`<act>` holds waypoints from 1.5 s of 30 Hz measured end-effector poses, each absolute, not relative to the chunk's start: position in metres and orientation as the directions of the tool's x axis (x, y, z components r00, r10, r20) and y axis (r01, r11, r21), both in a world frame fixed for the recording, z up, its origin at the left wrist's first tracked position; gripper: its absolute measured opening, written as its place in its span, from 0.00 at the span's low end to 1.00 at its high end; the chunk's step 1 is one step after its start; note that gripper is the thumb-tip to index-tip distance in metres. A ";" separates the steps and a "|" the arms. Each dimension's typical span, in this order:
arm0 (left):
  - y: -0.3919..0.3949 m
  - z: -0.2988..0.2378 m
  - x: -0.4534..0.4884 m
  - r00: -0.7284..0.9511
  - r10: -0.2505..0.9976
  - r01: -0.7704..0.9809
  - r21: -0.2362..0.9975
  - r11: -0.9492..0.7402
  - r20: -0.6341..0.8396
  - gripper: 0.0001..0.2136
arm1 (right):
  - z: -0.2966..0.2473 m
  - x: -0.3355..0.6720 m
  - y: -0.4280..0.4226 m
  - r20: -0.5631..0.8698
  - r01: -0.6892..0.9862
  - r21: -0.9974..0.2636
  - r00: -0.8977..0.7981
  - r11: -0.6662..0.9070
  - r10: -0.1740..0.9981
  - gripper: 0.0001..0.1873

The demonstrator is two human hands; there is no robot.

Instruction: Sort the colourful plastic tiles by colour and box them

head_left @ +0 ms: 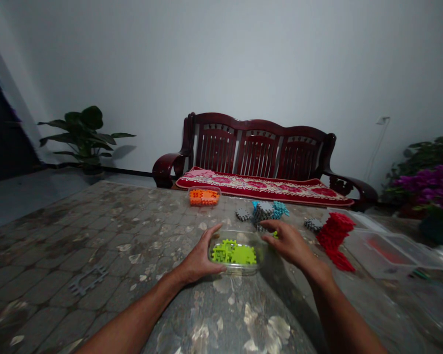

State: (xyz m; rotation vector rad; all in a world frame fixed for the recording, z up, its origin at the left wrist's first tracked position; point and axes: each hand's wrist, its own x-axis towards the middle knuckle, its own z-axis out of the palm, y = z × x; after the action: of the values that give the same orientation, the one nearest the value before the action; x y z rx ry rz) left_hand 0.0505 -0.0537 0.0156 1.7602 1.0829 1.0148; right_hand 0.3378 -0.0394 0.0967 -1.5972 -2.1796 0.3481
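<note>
A clear plastic container [233, 270] stands on the table with lime-green interlocking building pieces [234, 252] inside. My left hand [201, 255] grips its left end, thumb at the near side and fingers at the far side. Just right of the container, my right hand [286, 241] has its fingers curled round a small lime-green piece [275, 234], mostly hidden by the hand. Beyond that hand is a pile of grey pieces [264, 210] with blue pieces [280, 210] beside it.
Orange pieces fill another clear container [204, 196] at the far edge. Stacked red pieces [334, 236] stand on the right, near translucent bins [384, 253]. A grey frame-shaped piece [88, 280] lies at left on the patterned tablecloth [151, 265]. Behind the table is a wooden bench [258, 147].
</note>
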 end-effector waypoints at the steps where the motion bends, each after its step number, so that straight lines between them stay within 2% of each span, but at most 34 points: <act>1: -0.054 0.015 0.050 0.305 0.928 0.275 0.914 -0.300 0.213 0.50 | 0.099 0.345 -0.037 0.176 0.873 -0.401 -0.225 0.278 0.958 0.23; 9: -0.053 0.012 0.050 0.305 0.930 0.265 0.919 -0.291 0.206 0.50 | 0.100 0.387 -0.028 0.025 0.989 -0.140 0.054 -0.050 0.998 0.29; 15: -0.053 0.013 0.051 0.304 0.931 0.251 0.926 -0.282 0.201 0.50 | 0.099 0.379 -0.028 -0.047 0.994 -0.066 0.079 -0.082 0.996 0.32; 25: -0.053 0.014 0.050 0.307 0.932 0.262 0.925 -0.275 0.190 0.50 | 0.099 0.371 -0.031 -0.025 0.997 -0.008 0.077 -0.077 0.997 0.29; 29: -0.054 0.015 0.050 0.312 0.931 0.246 0.931 -0.272 0.189 0.50 | 0.098 0.373 -0.030 0.010 0.996 -0.060 0.065 -0.064 0.998 0.32; 31: -0.054 0.015 0.050 0.310 0.933 0.257 0.929 -0.267 0.183 0.50 | 0.099 0.372 -0.030 0.046 0.987 -0.158 0.021 -0.013 0.999 0.34; 35: -0.053 0.016 0.050 0.308 0.933 0.262 0.927 -0.270 0.185 0.50 | 0.099 0.361 -0.035 0.114 0.891 -0.402 -0.178 0.210 0.977 0.35; 37: -0.053 0.016 0.051 0.308 0.932 0.248 0.929 -0.274 0.192 0.50 | 0.098 0.350 -0.039 0.136 0.831 -0.468 -0.268 0.300 0.954 0.35; 41: -0.053 0.014 0.051 0.309 0.930 0.234 0.933 -0.275 0.197 0.50 | 0.093 0.328 -0.046 0.159 0.774 -0.486 -0.378 0.405 0.912 0.37; 45: -0.053 0.012 0.050 0.301 0.931 0.249 0.926 -0.284 0.204 0.50 | 0.090 0.322 -0.046 0.155 0.793 -0.421 -0.416 0.441 0.896 0.36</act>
State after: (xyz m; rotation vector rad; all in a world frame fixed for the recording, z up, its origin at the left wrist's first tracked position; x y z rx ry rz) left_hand 0.0505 -0.0528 0.0123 1.7301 1.0732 1.0227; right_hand 0.3225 -0.0456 0.0904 -1.4376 -2.3419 0.4030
